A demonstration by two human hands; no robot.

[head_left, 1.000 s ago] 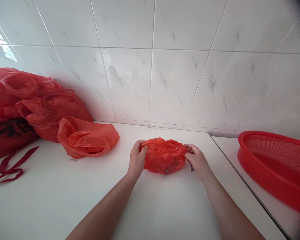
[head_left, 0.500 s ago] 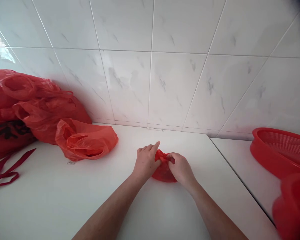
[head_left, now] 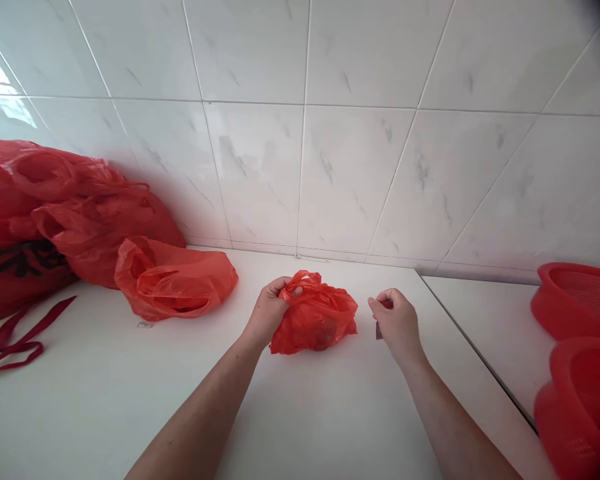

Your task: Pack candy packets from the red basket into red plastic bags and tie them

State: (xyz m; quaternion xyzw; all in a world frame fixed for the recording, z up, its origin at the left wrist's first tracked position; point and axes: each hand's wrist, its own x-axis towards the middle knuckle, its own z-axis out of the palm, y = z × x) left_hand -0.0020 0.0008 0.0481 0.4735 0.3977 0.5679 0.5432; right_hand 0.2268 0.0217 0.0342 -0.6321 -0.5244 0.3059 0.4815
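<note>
A crumpled red plastic bag [head_left: 320, 317] rests on the white tabletop [head_left: 325, 413], bulging a little, with something dark showing dimly through its lower side. My left hand [head_left: 269, 308] pinches the bag's upper left edge between thumb and fingers. To the right of the bag and apart from it, my right hand [head_left: 397, 320] is closed, thumb against fingertips. A small dark reddish-brown flat piece [head_left: 379, 331] sticks out below its fingers; its kind cannot be made out.
Another red plastic bag [head_left: 180, 277] lies at the left, before a heap of full red bags [head_left: 105, 220]. A dark red strap [head_left: 23, 347] curls nearby. Two red plastic baskets [head_left: 555, 307] stand at the right, past a seam. A tiled wall [head_left: 260, 167] closes the back.
My right hand has left the bag and moved right, with the small dark piece now showing. My left hand has shifted left, and the bag is spread wider and taller.
</note>
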